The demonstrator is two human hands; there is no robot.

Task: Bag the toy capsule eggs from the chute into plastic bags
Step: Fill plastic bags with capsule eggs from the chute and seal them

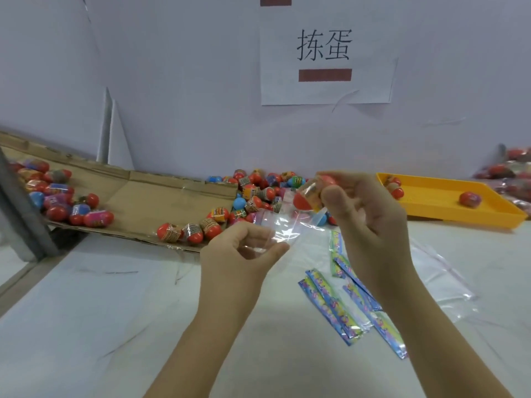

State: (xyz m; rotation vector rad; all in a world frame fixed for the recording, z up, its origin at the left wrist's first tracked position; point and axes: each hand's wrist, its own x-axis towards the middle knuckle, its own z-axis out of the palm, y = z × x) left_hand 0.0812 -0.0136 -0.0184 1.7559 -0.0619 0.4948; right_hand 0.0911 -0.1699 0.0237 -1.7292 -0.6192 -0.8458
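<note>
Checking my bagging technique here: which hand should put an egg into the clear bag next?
Right. The right hand grips a red shrink-wrapped plastic capsule egg just above the clear plastic bag, whose edge the left hand pinches.

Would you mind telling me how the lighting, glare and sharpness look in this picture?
Head view: soft, even light, faint shadows; glare glints on the clear plastic bag the left hand pinches; the capsule egg in the right hand looks smeared; the grey post at left leans, likely wide-angle distortion; the far-right eggs are blurred.

Left hand [244,249] pinching bag [290,228]; right hand [370,222] raised higher, fingers [352,179] curled round egg [303,203]
</note>
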